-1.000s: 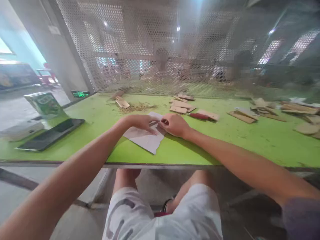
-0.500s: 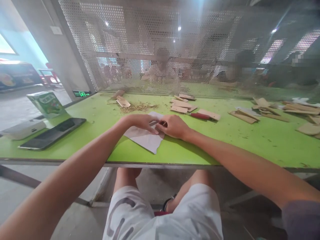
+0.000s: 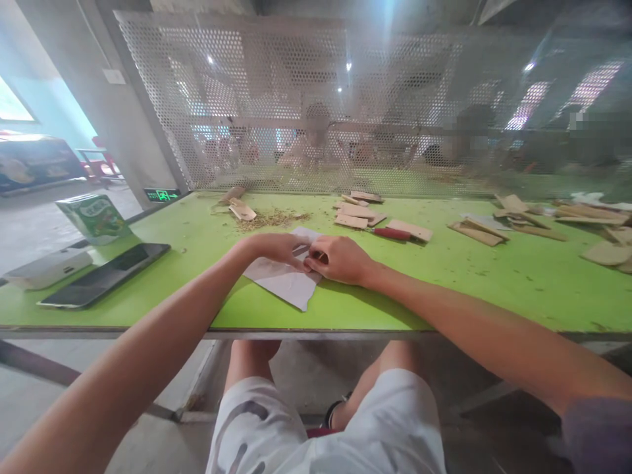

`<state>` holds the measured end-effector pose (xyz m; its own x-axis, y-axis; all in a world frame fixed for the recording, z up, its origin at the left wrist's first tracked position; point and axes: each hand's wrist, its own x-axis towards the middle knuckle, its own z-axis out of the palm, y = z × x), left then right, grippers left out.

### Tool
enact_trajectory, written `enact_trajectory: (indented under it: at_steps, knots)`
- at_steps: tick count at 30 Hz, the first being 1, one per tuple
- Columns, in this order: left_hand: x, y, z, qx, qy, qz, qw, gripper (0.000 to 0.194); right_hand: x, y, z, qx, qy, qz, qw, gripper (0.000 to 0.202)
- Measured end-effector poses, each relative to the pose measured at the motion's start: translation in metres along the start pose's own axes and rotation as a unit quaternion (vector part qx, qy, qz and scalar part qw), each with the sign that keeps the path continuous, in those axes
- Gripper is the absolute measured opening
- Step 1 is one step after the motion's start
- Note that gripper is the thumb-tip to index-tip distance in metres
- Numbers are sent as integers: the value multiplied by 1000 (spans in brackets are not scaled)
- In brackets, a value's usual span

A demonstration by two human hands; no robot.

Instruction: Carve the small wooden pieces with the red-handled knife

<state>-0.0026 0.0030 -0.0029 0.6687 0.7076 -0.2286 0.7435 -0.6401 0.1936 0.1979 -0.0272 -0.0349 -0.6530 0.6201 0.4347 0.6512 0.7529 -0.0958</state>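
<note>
A sheet of white paper (image 3: 289, 289) with one ragged edge lies on the green table (image 3: 395, 303) in front of me. My left hand (image 3: 281, 251) rests on it, fingers stretched out and thumb apart from them. My right hand (image 3: 343, 259) is curled, its thumb and fingers pinched together over the paper's right side, touching my left fingertips. Whatever the right fingers pinch is hidden from view. Beyond my hands lies a red-handled tool (image 3: 392, 234), its other end against thin wooden pieces (image 3: 353, 214).
Wood shavings (image 3: 271, 218) and a scoop-shaped wooden piece (image 3: 241, 210) lie at the back. More wooden pieces (image 3: 476, 232) are on the right. At left are a dark phone-like slab (image 3: 106, 275), a white case (image 3: 47, 268) and a green box (image 3: 96, 220). A perforated screen (image 3: 276, 85) stands behind.
The view has tilted up slightly, so the table sits lower. My left thumb and right fingertips have come closer together over the paper, which stays in place.
</note>
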Motion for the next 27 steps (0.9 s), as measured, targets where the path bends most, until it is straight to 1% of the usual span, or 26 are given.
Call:
enact_trajectory:
  at_steps: [2, 5, 7, 9, 10, 13, 14, 16, 18, 19, 22, 24, 27]
  knots:
    - [0, 1, 0, 1, -1, 6, 1000, 85, 0, -1, 0, 16, -8, 15, 1000, 24]
    - [-1, 1, -1, 1, 2, -1, 1000, 87, 0, -2, 0, -19, 7, 53, 998, 27]
    - [-1, 1, -1, 0, 0, -7, 1000, 87, 0, -3, 0, -23, 8, 37, 999, 27]
    - [-1, 1, -1, -6, -5, -8, 1000, 85, 0, -2, 0, 3, -1, 15, 1000, 27]
    - [-1, 1, -1, -8, -5, -7, 1000, 84, 0, -2, 0, 14, -4, 18, 1000, 27]
    - [0, 0, 0, -11, 2, -5, 1000, 86, 0, 0, 1, -5, 8, 66, 998, 28]
    - [0, 0, 0, -12, 2, -4, 1000, 86, 0, 1, 0, -15, 12, 72, 997, 28]
    - [0, -1, 0, -15, 0, 0, 1000, 87, 0, 1, 0, -8, 8, 51, 999, 24]
    - [0, 0, 0, -18, -5, 4, 1000, 85, 0, 1, 0, 25, 0, 20, 999, 22]
    - [0, -1, 0, -18, -5, 3, 1000, 86, 0, 2, 0, 37, -1, 18, 999, 22]
    - [0, -1, 0, -10, 0, -4, 1000, 89, 1, 3, 0, 21, 8, 60, 998, 27]
    - [0, -1, 0, -7, 2, -4, 1000, 89, 0, 2, 0, -2, 12, 67, 998, 28]
    - [0, 0, -1, -7, -4, 3, 1000, 85, -1, 1, 1, 18, 2, 17, 1000, 26]
